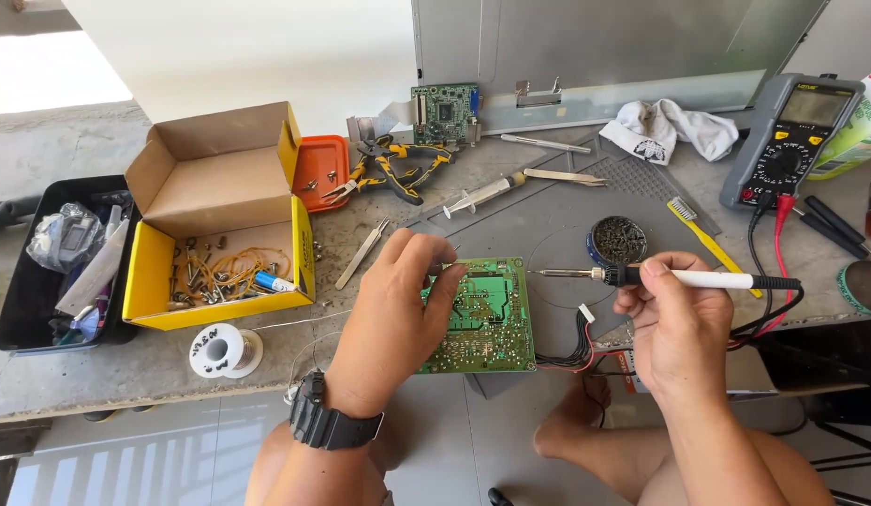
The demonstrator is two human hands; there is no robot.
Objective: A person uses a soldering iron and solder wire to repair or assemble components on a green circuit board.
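Left hand (393,314) lies on the left part of the green circuit board (487,319), fingers curled over its upper left corner, pinning it to the grey mat (548,220). Hand mostly closed around the board's edge; black watch on that wrist.

Right hand (674,323) closed in a pen grip on the soldering iron (679,277), thumb and forefinger near the dark collar, white handle running out to the right.

Iron's long axis: near level, left to right. Metal tip points left, toward the board's upper right corner. Tip sits just off the board's right edge, apart from it as far as this view allows; whether it hangs above the mat or rests on it cannot be told from overhead.

So: board lies to the left of the right hand, along the line of the iron. Left hand already on the board; right hand the farther of the two.

Round tin of brass tip-cleaning wool (618,240) just behind the tip. Black and red wires (571,351) leave the board's lower right, beneath the iron. Solder spool (218,350) off to the left, near the table edge, below the yellow cardboard box (220,220) of small parts
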